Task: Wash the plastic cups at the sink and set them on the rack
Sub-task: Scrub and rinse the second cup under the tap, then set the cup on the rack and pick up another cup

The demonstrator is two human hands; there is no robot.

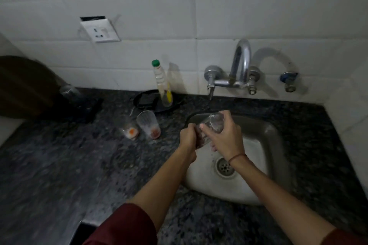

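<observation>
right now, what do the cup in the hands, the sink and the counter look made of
Cup: clear, thin plastic by the look; you can see through its wall. Sink: stainless steel, dull grey sheen. Counter: dark speckled stone, likely polished granite.

I have one view only, the head camera. It looks forward and steeply down from close above the left hand (pixel 188 137) and right hand (pixel 227 137), which hold the cup (pixel 216 122) mid-frame. The sink (pixel 276 135) lies under the hands, the tiled wall (pixel 258 6) beyond them, and the counter (pixel 59 165) to the left hand's left.
</observation>
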